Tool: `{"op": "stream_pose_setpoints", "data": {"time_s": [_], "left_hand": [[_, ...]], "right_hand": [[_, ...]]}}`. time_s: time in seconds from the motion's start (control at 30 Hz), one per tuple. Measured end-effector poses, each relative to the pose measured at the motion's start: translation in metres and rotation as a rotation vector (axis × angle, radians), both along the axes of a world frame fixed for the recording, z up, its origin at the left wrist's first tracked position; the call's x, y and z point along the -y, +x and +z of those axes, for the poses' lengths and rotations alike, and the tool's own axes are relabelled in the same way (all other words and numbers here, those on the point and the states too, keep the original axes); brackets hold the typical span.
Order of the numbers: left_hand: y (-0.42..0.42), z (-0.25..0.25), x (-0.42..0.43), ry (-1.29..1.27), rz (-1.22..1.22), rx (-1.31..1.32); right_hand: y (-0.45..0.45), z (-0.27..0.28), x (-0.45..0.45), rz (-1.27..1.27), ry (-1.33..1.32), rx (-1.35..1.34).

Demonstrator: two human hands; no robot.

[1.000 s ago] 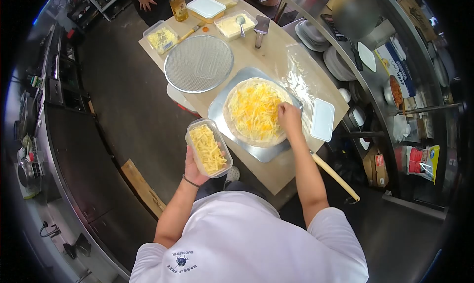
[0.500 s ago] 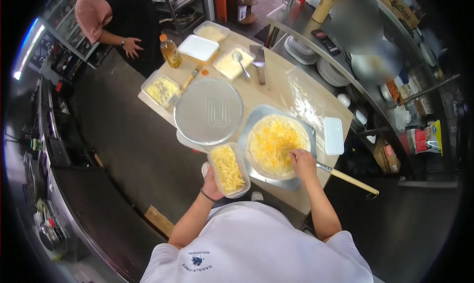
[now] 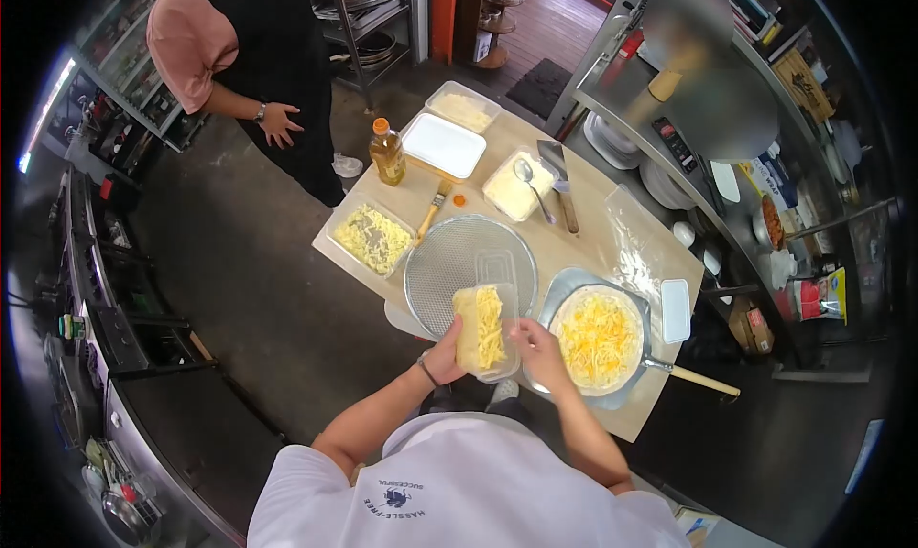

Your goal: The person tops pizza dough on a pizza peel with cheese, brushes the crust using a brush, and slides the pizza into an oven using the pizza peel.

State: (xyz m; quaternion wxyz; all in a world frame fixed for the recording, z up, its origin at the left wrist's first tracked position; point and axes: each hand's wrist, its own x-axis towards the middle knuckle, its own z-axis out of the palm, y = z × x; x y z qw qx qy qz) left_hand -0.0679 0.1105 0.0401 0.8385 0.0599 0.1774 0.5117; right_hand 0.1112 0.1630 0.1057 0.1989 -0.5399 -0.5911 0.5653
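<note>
My left hand (image 3: 445, 357) is wrapped round a clear plastic container (image 3: 467, 342) of shredded cheese (image 3: 489, 328), which is tilted above the front edge of the table. Against the container's right side, my right hand (image 3: 540, 354) has its fingers closed; whatever they grip is too small to make out. Right of that hand lies a round of dough topped with white and orange shredded cheese (image 3: 600, 340). It rests on a metal peel (image 3: 559, 288) with a wooden handle (image 3: 706, 381). Behind the container is a round mesh screen (image 3: 435, 278).
On the table (image 3: 593, 185) are a cheese tub (image 3: 371, 239), a brush (image 3: 435, 211), an oil bottle (image 3: 387, 153), a white-lidded box (image 3: 444, 146), a tub with a spoon (image 3: 517, 186), a scraper (image 3: 566, 204) and a white lid (image 3: 675, 311). A person (image 3: 277, 70) stands behind left.
My right hand has left the cheese-topped dough and come to the container, which is now tilted. The view has shifted, showing more of the other person and the floor behind.
</note>
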Motion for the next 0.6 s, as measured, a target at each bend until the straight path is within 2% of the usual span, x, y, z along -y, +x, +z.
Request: {"op": "stream_pose_setpoints", "data": {"time_s": [0.07, 0.1, 0.17, 0.2, 0.23, 0.27, 0.3, 0.33, 0.4, 0.43, 0.5, 0.6], "left_hand": [[-0.002, 0.000, -0.013, 0.082, 0.072, -0.037], [-0.005, -0.002, -0.019, 0.086, 0.083, -0.083], [-0.012, -0.013, -0.028, 0.050, 0.096, 0.030], [-0.016, -0.017, -0.032, 0.016, 0.111, 0.131], [-0.019, -0.001, -0.032, -0.078, 0.124, 0.064], [-0.015, -0.012, -0.024, -0.093, 0.130, 0.059], [-0.014, -0.028, -0.026, -0.084, 0.122, 0.089], [-0.022, -0.033, -0.034, -0.055, 0.120, 0.097], [-0.020, 0.002, -0.030, -0.222, 0.162, -0.094], [-0.023, 0.002, -0.030, -0.196, 0.178, -0.125], [-0.016, 0.000, -0.027, -0.111, 0.118, -0.111], [-0.007, 0.011, -0.021, -0.151, 0.116, 0.048]], "right_hand": [[-0.022, -0.004, -0.003, 0.080, 0.287, 0.263], [-0.034, 0.000, -0.005, 0.084, 0.282, 0.271], [-0.052, 0.021, -0.016, 0.050, 0.829, 0.396], [-0.057, 0.031, -0.024, 0.056, 0.822, 0.398], [-0.063, 0.041, -0.030, 0.177, 0.899, 0.442], [-0.067, 0.045, -0.031, 0.302, 0.976, 0.475], [-0.067, 0.031, -0.028, 0.473, 0.865, 0.457], [-0.071, 0.025, -0.026, 0.469, 0.914, 0.408], [-0.084, 0.017, -0.027, 0.529, 0.853, 0.357], [-0.087, 0.013, -0.030, 0.521, 0.886, 0.327], [-0.080, 0.014, -0.031, 0.557, 0.660, 0.330], [-0.069, 0.022, -0.033, 0.514, 0.676, 0.299]]}}
